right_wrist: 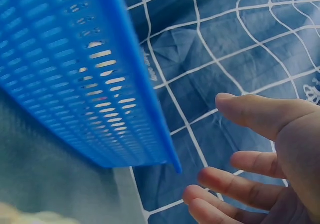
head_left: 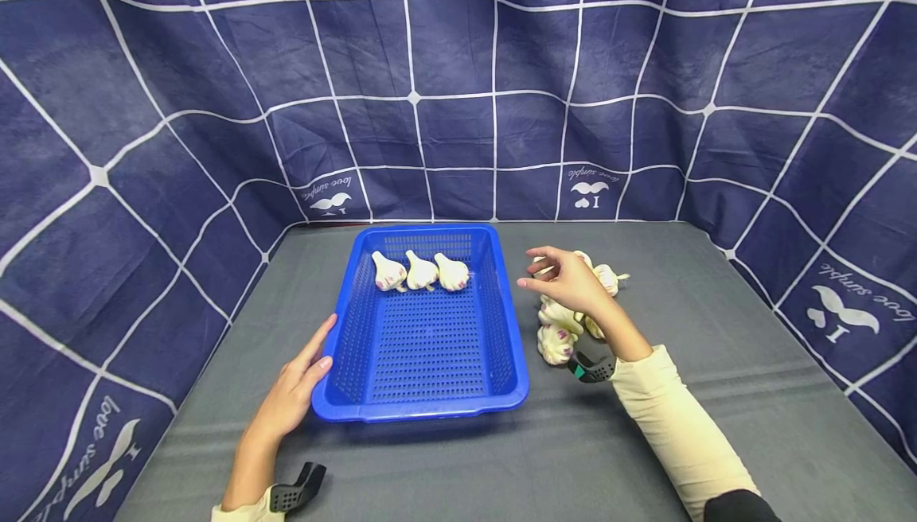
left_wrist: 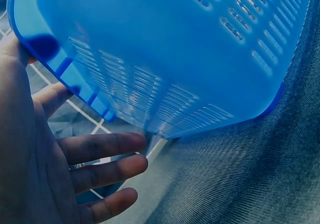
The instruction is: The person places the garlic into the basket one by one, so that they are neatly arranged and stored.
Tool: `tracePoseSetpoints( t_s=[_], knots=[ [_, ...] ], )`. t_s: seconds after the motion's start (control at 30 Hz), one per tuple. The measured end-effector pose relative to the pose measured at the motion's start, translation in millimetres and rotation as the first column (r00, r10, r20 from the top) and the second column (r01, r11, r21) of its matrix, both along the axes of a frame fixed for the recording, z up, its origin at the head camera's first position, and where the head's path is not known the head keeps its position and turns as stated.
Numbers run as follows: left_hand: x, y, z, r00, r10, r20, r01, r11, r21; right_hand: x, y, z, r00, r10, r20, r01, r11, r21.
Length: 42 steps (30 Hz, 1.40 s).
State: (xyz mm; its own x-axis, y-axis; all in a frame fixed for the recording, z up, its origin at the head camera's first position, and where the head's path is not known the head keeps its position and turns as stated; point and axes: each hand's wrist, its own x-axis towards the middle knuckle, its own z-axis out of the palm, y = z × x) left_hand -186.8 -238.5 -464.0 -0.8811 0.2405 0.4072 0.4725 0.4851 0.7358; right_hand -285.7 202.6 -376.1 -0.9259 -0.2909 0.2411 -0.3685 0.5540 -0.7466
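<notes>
A blue plastic basket (head_left: 430,409) stands on the grey cloth, with three garlic bulbs (head_left: 423,271) in a row at its far end. My left hand (head_left: 290,387) rests along the basket's left rim; in the left wrist view its fingers (left_wrist: 107,146) are spread beside the perforated wall. My right hand (head_left: 566,279) is in the air just right of the basket, above a loose group of garlic bulbs (head_left: 556,343). Nothing lies between its thumb and fingers in the right wrist view, where the fingers (right_wrist: 245,186) are loosely bent. The hand and forearm partly hide the group.
Grey cloth (head_left: 716,331) covers the work surface. A blue curtain (head_left: 458,52) with white grid lines rises at the back and both sides. Black wrist straps (head_left: 593,368) show on both arms.
</notes>
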Motion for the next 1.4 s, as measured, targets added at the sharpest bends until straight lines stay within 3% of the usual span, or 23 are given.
tracePoseSetpoints(
  t_s=[0.3,0.73,1.07,1.4],
  knots=[
    [0.2,-0.6,-0.8,1.0,0.007,0.004,-0.007,1.0,-0.008,15.5,21.0,-22.3,1.0,-0.011,0.007,0.012,0.998,-0.062],
    [-0.3,-0.3,-2.0,1.0,-0.013,0.002,0.013,1.0,0.021,38.6,36.4,-42.3,0.991,0.127,-0.036,-0.13,0.989,-0.065],
    [-1.3,-1.0,-2.4,1.0,-0.028,0.007,0.027,0.999,0.033,46.8,43.8,-58.2,0.974,0.181,-0.14,-0.165,0.979,0.116],
    [-2.2,-0.9,-2.2,1.0,-0.03,-0.001,0.03,0.999,0.034,51.6,42.9,-63.7,0.95,0.239,-0.203,-0.195,0.957,0.213]
  ],
)
